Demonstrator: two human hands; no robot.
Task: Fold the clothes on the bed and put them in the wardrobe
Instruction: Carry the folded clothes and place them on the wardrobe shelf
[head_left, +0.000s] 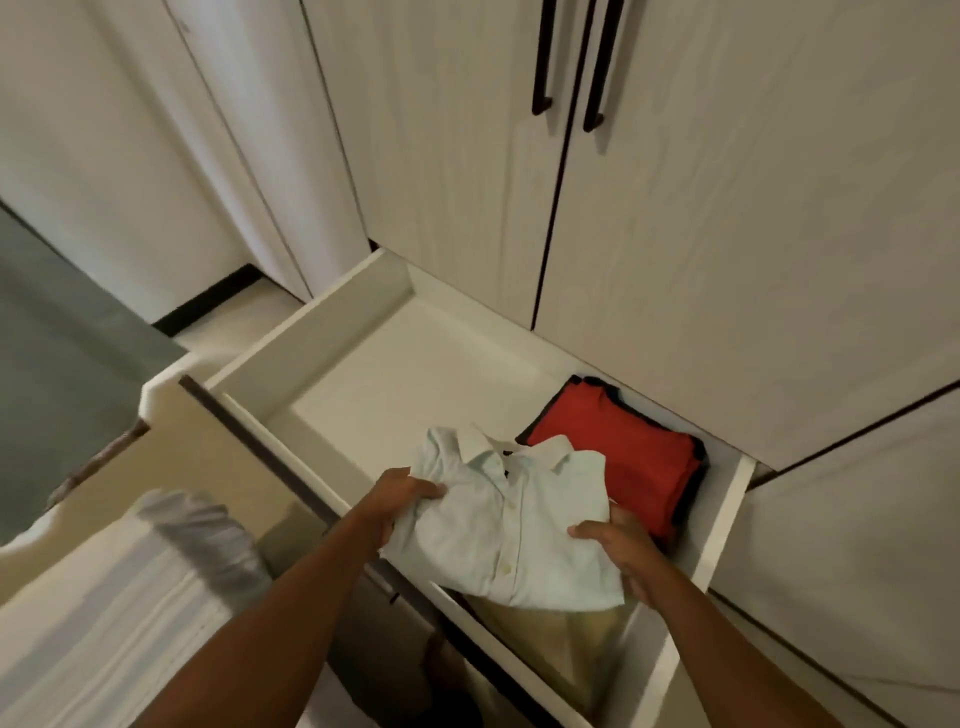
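At eight o'clock in my view lies the bed with its white-and-grey striped sheet. A crumpled grey garment rests on the bed corner nearest the wardrobe, blurred on my feed.

At nine o'clock of the shirt, the left hand grips the left edge of a folded pale mint button-up collared shirt. The thumb lies on top of the cloth, and the fingers curl under it, where I mostly lose sight of them.

The shirt hangs between both hands over the front part of the pulled-out white wooden drawer, collar pointing to twelve o'clock. I cannot tell whether it touches the drawer floor.

At four o'clock of the shirt, the right hand holds the right edge the same way, thumb pressed on top and fingers tucked beneath the fabric.

At two o'clock of the shirt, a folded red garment with dark trim lies in the drawer's right back corner. The shirt's collar overlaps its near corner in my view.

Below the shirt, at six o'clock, a second open drawer shows tan cloth.

Above it all stand the pale wood-grain wardrobe doors, closed, with two long black handles at twelve o'clock.
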